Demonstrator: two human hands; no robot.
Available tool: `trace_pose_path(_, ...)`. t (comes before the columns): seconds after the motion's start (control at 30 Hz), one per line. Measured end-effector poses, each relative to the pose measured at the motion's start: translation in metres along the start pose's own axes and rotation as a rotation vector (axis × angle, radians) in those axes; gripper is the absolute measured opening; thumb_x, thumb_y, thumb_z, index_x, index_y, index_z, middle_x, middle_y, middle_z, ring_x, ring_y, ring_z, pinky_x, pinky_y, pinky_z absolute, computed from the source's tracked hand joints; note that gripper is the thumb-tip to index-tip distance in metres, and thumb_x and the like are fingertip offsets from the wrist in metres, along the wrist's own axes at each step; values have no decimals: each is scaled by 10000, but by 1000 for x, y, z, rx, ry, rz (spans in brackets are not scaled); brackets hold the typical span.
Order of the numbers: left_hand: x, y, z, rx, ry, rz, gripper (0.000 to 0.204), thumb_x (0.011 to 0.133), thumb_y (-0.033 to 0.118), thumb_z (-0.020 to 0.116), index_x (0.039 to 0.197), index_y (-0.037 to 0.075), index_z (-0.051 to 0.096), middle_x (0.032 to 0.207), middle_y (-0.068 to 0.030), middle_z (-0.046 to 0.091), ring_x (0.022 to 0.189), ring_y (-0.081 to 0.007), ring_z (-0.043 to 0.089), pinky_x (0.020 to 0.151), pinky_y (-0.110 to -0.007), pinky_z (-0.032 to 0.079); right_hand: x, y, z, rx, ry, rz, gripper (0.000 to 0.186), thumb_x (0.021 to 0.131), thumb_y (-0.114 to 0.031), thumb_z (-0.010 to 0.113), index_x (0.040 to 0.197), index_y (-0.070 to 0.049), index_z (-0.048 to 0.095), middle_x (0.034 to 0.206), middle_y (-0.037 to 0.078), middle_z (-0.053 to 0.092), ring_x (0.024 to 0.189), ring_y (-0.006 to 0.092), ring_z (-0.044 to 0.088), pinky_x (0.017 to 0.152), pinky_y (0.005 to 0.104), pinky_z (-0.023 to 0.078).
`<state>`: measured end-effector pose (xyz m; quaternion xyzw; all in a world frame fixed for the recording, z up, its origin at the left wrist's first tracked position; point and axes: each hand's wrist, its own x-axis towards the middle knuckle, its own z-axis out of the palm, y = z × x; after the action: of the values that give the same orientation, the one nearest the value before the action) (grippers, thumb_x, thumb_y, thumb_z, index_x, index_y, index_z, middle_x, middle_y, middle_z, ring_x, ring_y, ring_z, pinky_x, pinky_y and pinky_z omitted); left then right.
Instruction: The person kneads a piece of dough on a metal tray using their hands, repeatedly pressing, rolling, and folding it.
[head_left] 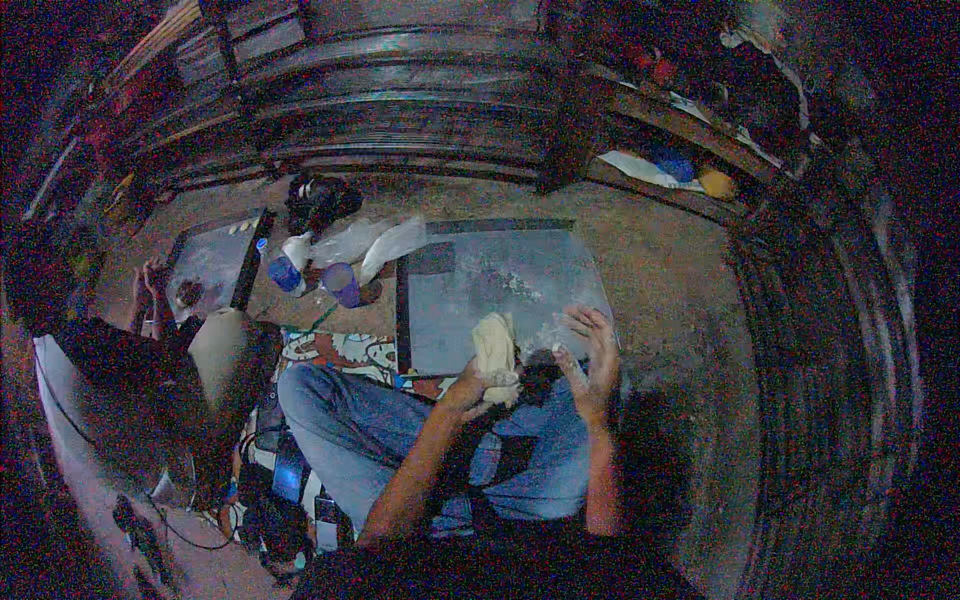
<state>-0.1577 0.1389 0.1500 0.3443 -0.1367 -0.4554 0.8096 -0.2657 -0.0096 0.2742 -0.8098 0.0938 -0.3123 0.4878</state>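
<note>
My left hand (470, 391) is closed around a long, pale lump of dough (494, 346), holding it upright above my crossed legs at the near edge of a dark-framed board (450, 320). To its right, my right hand (593, 362) is raised with fingers apart and nothing gripped. White flecks stick to its thumb and fingers. White powder (510, 284) lies scattered over the board's grey surface. The picture is dark and grainy, so fine detail on the dough is lost.
At the left another person's hands (150, 285) are beside a second framed board (215, 262). Between the boards stand a purple cup (340, 284), a blue cup (285, 272) and a clear plastic bag (392, 246). Phone-like devices (288, 480) lie left of my legs. Slatted walls (400, 110) surround the floor.
</note>
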Motion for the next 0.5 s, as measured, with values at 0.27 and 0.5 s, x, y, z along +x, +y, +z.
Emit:
trace_pose_path(0.27, -17, 10, 25, 660, -162, -119, 767, 666, 221, 896, 1295, 21, 506, 1215, -91, 624, 1114, -205, 592, 985, -359, 476, -2, 20, 34, 203, -235, 221, 180, 792, -132, 799, 886, -33, 682, 945, 68, 682, 945, 177, 636, 891, 326, 483)
trace_pose_path(0.5, -9, -20, 28, 548, -252, -24, 538, 750, 223, 859, 1173, 15, 599, 1025, -48, 687, 881, -156, 660, 812, -320, 553, -2, 48, 30, -169, 44, 269, 211, 688, -52, 830, 717, -36, 622, 718, 46, 653, 685, 157, 618, 684, 317, 491)
